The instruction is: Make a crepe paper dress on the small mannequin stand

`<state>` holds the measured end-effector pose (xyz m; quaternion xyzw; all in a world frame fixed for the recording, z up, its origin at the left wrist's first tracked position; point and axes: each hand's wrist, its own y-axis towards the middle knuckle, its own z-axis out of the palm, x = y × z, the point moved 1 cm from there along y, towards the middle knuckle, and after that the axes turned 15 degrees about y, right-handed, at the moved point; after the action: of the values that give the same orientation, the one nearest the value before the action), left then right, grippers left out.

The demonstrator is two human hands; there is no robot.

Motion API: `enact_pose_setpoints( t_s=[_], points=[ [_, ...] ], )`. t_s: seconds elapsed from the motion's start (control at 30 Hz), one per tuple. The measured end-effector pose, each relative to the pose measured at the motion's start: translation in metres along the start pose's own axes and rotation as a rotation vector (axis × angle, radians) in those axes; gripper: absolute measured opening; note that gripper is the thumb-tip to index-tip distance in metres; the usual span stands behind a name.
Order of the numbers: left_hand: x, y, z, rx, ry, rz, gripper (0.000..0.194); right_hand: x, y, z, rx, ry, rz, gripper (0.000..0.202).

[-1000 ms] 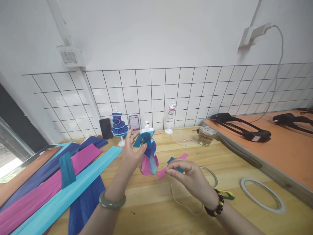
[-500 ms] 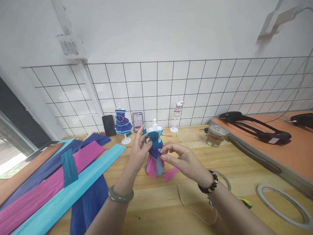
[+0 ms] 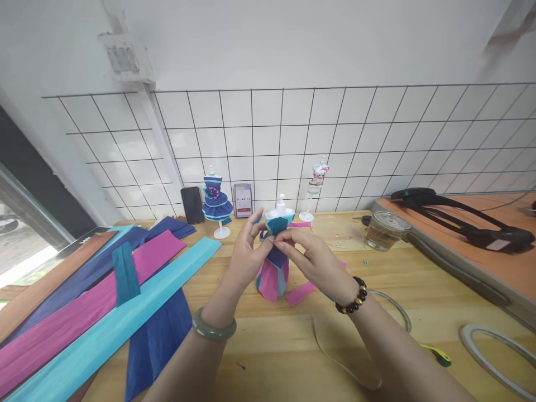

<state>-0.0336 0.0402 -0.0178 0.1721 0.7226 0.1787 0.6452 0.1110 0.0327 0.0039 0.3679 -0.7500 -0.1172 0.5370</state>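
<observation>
A small white dress form stands upright on the wooden table, wearing a paper dress in teal, dark blue, pink and pale blue. At its waist, my left hand pinches the teal paper of the bodice between thumb and a finger, its other fingers raised at the left side. My right hand has thumb and index finger pinched together at the same spot, touching the front of the dress. Anything tiny between the right fingertips is hidden. Both hands cover part of the waist.
Coloured paper strips spread over the left. Behind stand a blue-dressed form, a second form, a black phone and a timer phone. To the right are a glass cup, white tape ring and orange surface.
My right fingertips have moved up and in to meet my left fingers at the waist. The small pale bit seen between the right fingertips is now hidden. The view has shifted slightly.
</observation>
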Motion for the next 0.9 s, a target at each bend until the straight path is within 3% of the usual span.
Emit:
enact_pose_setpoints(
  t_s=[0.17, 0.4, 0.57, 0.77, 0.9],
  points=[
    [0.001, -0.001, 0.000, -0.003, 0.034, 0.002, 0.054, 0.003, 0.003, -0.001, -0.012, -0.243, -0.030, 0.013],
    [0.003, -0.001, 0.000, -0.013, 0.064, 0.019, 0.052, 0.007, 0.003, 0.002, -0.058, -0.382, -0.074, 0.014],
    [0.003, 0.000, 0.000, -0.020, 0.111, 0.036, 0.050, 0.004, 0.002, 0.006, -0.092, -0.411, -0.124, 0.014],
    [0.000, -0.001, -0.002, 0.031, 0.162, 0.043, 0.033, 0.003, 0.002, 0.010, -0.142, -0.439, -0.074, 0.015],
    [0.001, -0.001, -0.003, -0.002, 0.208, 0.036, 0.030, 0.004, 0.002, 0.012, -0.165, -0.439, -0.082, 0.015]
  ],
)
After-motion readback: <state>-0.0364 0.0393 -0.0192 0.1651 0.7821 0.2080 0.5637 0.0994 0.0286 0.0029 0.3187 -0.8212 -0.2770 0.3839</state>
